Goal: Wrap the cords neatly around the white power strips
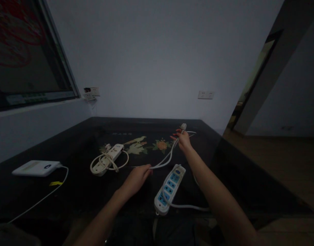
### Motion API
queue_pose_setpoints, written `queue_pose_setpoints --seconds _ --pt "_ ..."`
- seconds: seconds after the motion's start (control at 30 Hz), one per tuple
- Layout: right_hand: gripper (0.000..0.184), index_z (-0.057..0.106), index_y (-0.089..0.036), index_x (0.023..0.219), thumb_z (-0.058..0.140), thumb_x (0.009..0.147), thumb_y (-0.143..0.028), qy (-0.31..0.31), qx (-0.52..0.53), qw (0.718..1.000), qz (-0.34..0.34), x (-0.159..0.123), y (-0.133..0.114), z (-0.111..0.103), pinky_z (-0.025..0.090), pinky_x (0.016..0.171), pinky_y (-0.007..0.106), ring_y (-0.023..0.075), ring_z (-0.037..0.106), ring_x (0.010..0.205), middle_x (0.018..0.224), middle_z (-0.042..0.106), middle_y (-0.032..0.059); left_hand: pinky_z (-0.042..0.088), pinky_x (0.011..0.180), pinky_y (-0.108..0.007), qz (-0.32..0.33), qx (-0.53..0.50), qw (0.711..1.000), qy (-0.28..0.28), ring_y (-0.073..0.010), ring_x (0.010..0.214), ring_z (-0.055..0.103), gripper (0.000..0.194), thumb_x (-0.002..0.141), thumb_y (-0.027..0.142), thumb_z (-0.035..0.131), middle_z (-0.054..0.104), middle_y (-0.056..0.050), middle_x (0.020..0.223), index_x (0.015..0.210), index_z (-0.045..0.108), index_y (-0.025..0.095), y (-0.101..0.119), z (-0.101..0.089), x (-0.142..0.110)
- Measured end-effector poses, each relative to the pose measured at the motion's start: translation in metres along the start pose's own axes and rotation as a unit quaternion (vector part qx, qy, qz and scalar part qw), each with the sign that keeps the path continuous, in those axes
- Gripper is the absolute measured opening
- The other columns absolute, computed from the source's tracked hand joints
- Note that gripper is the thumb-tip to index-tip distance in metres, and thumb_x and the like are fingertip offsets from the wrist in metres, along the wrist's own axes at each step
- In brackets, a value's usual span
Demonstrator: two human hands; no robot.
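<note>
A white power cord (pixel 167 160) runs in doubled strands between my two hands above the dark table. My left hand (pixel 140 174) is closed around the strands at their near end. Farther off and to the right, my right hand (pixel 183 138) grips the cord close to its white plug (pixel 183 126), some fingers stretched out to the left. Between my forearms lies a white power strip with blue sockets (pixel 169 189), tilted on the table; a stretch of white cord crosses it and passes under my right forearm.
Left of my hands lies another white power strip (pixel 116 153), its cord coiled around it. A white power bank (pixel 36 168) with a thin cable and a yellow tag (pixel 56 183) sits at the far left. Wall sockets (pixel 205 94) are behind the black table (pixel 77 136).
</note>
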State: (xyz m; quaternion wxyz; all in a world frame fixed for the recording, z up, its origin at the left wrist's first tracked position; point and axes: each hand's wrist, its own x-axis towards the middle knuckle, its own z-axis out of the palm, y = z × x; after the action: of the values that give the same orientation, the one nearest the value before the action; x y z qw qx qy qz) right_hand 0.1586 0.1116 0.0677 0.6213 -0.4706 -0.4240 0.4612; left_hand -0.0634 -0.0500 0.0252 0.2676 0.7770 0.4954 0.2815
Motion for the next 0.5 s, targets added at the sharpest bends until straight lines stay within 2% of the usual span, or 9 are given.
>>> queue_pose_setpoints --seconds 0.07,0.1,0.2,0.3,0.37,0.43,0.5 --pt "0.011 0.051 -0.021 0.081 0.048 0.080 -0.010 -0.044 -0.017 0.998 0.029 -0.007 -0.004 -0.008 0.059 0.068 0.033 0.0101 0.058 0.064 0.073 0.054 -0.0025 0.046 0.082 -0.034 -0.009 -0.132 0.991 0.023 -0.0201 0.083 0.061 0.034 0.093 0.039 0.037 0.065 -0.006 0.081 0.076 0.059 0.019 -0.002 -0.018 0.004" --pt "0.009 0.053 -0.020 0.083 0.049 0.082 -0.013 -0.069 -0.027 0.996 0.043 -0.011 -0.006 -0.014 0.059 0.065 0.032 0.0111 0.059 0.063 0.071 0.056 -0.0018 0.047 0.078 -0.033 -0.029 -0.215 0.975 0.041 -0.0192 0.078 0.061 0.036 0.092 0.044 0.037 0.063 -0.005 0.075 0.076 0.056 0.018 -0.002 -0.025 0.008" --pt "0.013 0.058 -0.020 0.097 0.049 0.089 -0.023 -0.155 -0.059 0.984 0.071 -0.025 -0.017 -0.035 0.058 0.065 0.032 0.0140 0.065 0.066 0.078 0.064 0.0024 0.048 0.064 -0.030 -0.084 -0.430 0.894 0.098 -0.0116 0.053 0.051 0.031 0.087 0.048 0.047 0.050 0.003 0.058 0.080 0.050 0.019 -0.009 -0.042 0.027" --pt "0.025 0.054 -0.019 0.115 0.045 0.093 -0.026 -0.206 -0.077 0.973 0.069 -0.039 -0.031 -0.059 0.057 0.072 0.035 0.0181 0.070 0.076 0.093 0.070 0.0098 0.039 0.050 -0.020 -0.097 -0.528 0.832 0.138 -0.0047 0.041 0.031 0.020 0.088 0.037 0.051 0.036 0.008 0.054 0.081 0.048 0.018 -0.025 -0.050 0.053" --pt "0.027 0.055 -0.019 0.116 0.048 0.092 -0.029 -0.192 -0.066 0.978 0.041 -0.049 -0.039 -0.074 0.056 0.077 0.035 0.0200 0.069 0.086 0.100 0.070 0.0122 0.031 0.045 -0.017 -0.118 -0.543 0.819 0.139 -0.0034 0.039 0.023 0.016 0.090 0.028 0.047 0.032 0.008 0.054 0.078 0.047 0.017 -0.040 -0.050 0.072" --pt "0.025 0.058 -0.019 0.110 0.051 0.090 -0.032 -0.175 -0.053 0.983 -0.001 -0.062 -0.044 -0.084 0.054 0.077 0.032 0.0208 0.067 0.094 0.102 0.071 0.0120 0.024 0.041 -0.017 -0.139 -0.524 0.831 0.128 -0.0032 0.038 0.021 0.017 0.090 0.023 0.044 0.030 0.008 0.053 0.074 0.045 0.016 -0.054 -0.048 0.091" --pt "0.026 0.060 -0.019 0.104 0.055 0.086 -0.038 -0.188 -0.050 0.980 -0.041 -0.079 -0.046 -0.088 0.052 0.073 0.028 0.0207 0.065 0.096 0.105 0.070 0.0116 0.023 0.040 -0.017 -0.146 -0.510 0.839 0.121 -0.0030 0.038 0.022 0.016 0.088 0.021 0.047 0.032 0.008 0.053 0.074 0.045 0.016 -0.065 -0.044 0.108"
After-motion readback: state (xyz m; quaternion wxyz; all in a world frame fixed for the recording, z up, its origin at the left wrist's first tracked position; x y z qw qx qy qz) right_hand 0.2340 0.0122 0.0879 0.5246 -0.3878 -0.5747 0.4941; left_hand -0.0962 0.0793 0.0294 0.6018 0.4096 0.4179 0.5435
